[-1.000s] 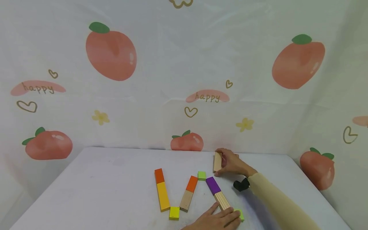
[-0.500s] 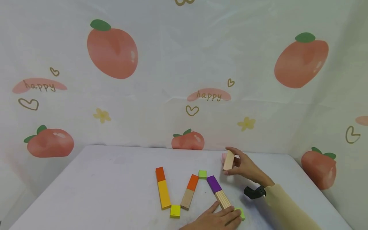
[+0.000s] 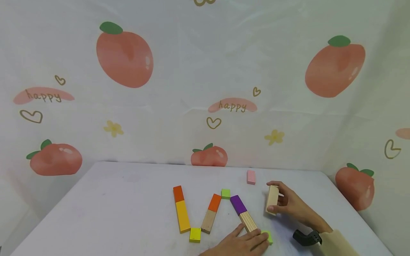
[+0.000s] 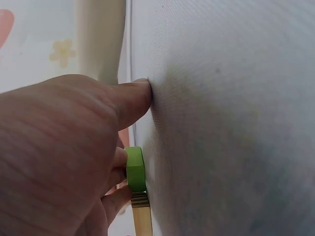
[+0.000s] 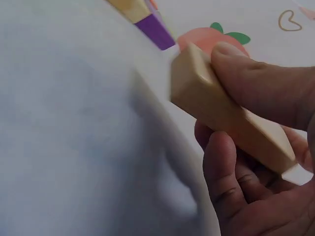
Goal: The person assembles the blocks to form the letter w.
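Note:
My right hand [image 3: 293, 206] grips a plain wooden block [image 3: 272, 200] by its ends, right of the block pattern. In the right wrist view that block [image 5: 231, 113] is tilted above the tabletop, between thumb and fingers. With fairly straight fingers, my left hand [image 3: 241, 244] rests on the near end of a striped wooden block [image 3: 248, 221] and on a green block [image 3: 268, 237], partly covering both. The left wrist view has its fingers against the green block [image 4: 135, 169], which meets the wooden block's end. A purple block [image 3: 238, 204] adjoins the striped block's far end.
Left of the hands, an orange block [image 3: 178, 193], yellow-orange block [image 3: 182, 217], yellow block [image 3: 195, 235], brown wooden block [image 3: 208, 222], another orange block [image 3: 214, 202] and light-green block [image 3: 225, 193] continue the zigzag. A pink block [image 3: 251, 177] lies near the white table's back edge.
My right hand has carried the plain wooden block from the back of the table rightward and nearer, uncovering the pink block. My left hand has stayed in place.

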{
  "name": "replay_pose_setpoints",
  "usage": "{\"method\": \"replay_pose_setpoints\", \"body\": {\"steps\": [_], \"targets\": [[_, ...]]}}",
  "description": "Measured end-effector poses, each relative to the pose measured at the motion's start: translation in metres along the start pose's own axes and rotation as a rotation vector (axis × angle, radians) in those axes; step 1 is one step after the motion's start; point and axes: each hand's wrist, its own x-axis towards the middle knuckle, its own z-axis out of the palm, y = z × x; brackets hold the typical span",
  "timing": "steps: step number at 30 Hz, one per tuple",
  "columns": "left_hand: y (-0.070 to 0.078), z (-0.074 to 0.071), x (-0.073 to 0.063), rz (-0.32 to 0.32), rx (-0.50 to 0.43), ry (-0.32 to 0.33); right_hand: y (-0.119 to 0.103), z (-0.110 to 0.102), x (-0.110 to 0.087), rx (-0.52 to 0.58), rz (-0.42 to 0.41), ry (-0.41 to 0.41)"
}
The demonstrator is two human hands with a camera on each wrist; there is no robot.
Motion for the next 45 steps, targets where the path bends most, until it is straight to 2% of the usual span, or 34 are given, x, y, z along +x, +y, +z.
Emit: {"method": "replay_pose_setpoints", "body": {"steps": [7,16,27,36,45], "targets": [[0.000,0.000,-0.002,0.011,-0.009,0.020,0.000,0.003,-0.016,-0.090,0.035,0.002],[0.000,0.002,-0.002,0.011,0.017,0.035,0.002,0.009,-0.023,-0.289,-0.059,0.052],[-0.001,0.004,-0.001,0.013,-0.014,0.019,0.007,0.009,-0.024,-0.292,-0.055,0.036],[-0.001,0.003,-0.001,0.021,-0.028,0.016,0.007,0.011,-0.026,-0.379,-0.062,0.082],[0.000,0.002,-0.001,0.018,0.001,0.023,0.006,0.011,-0.026,-0.411,-0.076,0.079]]}}
